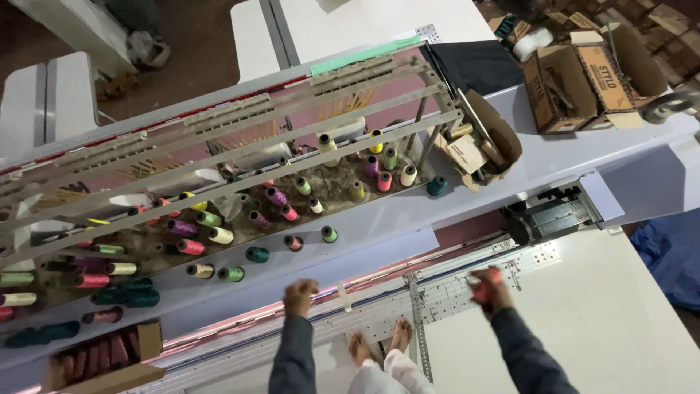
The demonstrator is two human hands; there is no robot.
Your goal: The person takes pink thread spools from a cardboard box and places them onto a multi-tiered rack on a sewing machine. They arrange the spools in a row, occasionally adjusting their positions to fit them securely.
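Head view: the right hand (490, 289) is closed around a red thread spool (487, 277), above the perforated metal rail (452, 292). The left hand (300, 296), fingers curled and holding nothing, rests on the machine's edge just below the spool rack (219, 241). A steadying hold there, in my judgement, suits careful handling of the spool.

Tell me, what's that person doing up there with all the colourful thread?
A person stands barefoot on a big white machine table, looking down. The left hand reaches toward the machine's long shelf, where many thread spools stand in pink, green, purple and cream. The right hand holds something red, likely another spool, though it is blurred. A cardboard box of odds and ends sits at the shelf's end, and another box of red spools sits lower left.
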